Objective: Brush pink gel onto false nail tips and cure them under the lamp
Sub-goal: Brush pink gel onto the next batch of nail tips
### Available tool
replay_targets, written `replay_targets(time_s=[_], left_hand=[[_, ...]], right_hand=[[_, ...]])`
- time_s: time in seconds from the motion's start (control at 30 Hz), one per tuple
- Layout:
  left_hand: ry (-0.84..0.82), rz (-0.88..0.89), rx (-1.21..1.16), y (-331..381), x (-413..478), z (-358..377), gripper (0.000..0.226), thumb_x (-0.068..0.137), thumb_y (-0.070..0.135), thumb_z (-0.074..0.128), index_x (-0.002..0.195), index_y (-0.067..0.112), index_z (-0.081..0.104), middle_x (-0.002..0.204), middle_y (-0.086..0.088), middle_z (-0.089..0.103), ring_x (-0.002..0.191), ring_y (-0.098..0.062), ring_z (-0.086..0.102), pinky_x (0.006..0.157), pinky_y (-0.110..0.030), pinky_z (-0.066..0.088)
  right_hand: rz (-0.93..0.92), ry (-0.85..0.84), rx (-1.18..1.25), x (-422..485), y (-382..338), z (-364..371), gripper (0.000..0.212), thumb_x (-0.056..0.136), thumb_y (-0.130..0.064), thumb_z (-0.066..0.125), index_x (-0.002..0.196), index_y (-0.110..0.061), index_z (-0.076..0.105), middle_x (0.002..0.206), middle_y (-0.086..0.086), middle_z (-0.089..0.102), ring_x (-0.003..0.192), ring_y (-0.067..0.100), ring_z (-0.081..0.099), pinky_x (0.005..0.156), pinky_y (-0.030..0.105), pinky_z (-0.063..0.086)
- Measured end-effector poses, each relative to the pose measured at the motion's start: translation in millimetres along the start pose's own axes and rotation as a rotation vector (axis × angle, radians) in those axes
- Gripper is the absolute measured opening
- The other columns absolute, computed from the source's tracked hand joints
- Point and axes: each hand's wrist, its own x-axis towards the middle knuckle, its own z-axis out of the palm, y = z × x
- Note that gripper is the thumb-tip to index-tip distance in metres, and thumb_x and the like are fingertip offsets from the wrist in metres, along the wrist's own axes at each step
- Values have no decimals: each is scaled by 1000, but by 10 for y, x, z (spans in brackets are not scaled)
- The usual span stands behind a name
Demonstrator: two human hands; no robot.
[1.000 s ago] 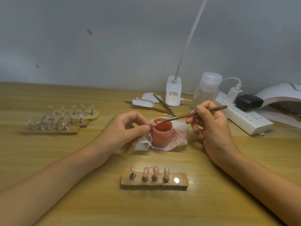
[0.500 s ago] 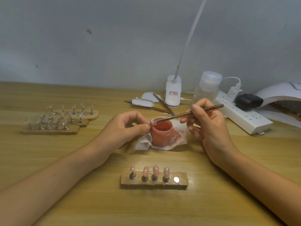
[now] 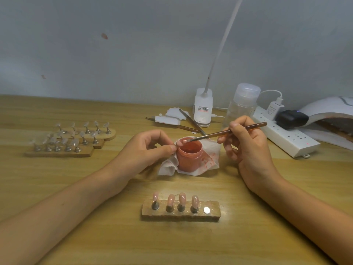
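Over pink gel jar (image 3: 189, 157), left hand (image 3: 145, 150) fingers pinching pale nail tip (image 3: 179, 143), right hand (image 3: 248, 150) fingers gripping brown brush (image 3: 214, 135)

Pale grey-blue wall (image 3: 133, 54) behind light wooden table (image 3: 76, 236).

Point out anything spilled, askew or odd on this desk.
The tissue under the jar is blotched with pink gel. The near holder carries four pink tips; its right-end spot is bare.
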Motion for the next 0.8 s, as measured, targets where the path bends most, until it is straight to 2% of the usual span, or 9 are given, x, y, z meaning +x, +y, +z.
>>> replay_targets(time_s=[0.13,0.33,0.47,0.63,0.8], left_hand=[[-3,-7,-3,2,7,1,9,89,20,67,82,16,66,73,10,69,57,1,55,52,-9,43],[-8,8,-12,-10,10,1,9,89,18,68,81,15,66,71,11,67,54,3,52,50,-8,41],[-11,16,-15,-18,11,0,9,89,17,68,81,15,66,71,12,67,53,3,51,49,-7,39],[-10,19,-10,-21,14,-5,8,89,19,68,81,15,66,71,12,67,54,4,52,50,-8,41],[-11,22,-15,-33,19,-8,8,89,19,68,82,15,66,71,10,68,54,2,53,50,-9,41]], right_hand=[[-33,-101,1,-22,-19,27,19,91,-33,55,88,-15,51,73,3,71,54,8,55,43,16,40],[31,6,4,-7,0,-3,17,101,-19,49,84,-16,51,64,1,68,49,8,52,40,16,38],[-14,-88,7,-26,-21,26,18,92,-32,55,87,-15,50,71,2,71,51,9,53,43,16,39],[49,30,6,5,3,-2,17,100,-23,53,83,-19,53,65,-1,68,59,13,52,44,17,37],[-1,-86,-19,-17,-13,17,20,90,-37,58,88,-17,52,73,2,71,56,9,54,46,17,38]])
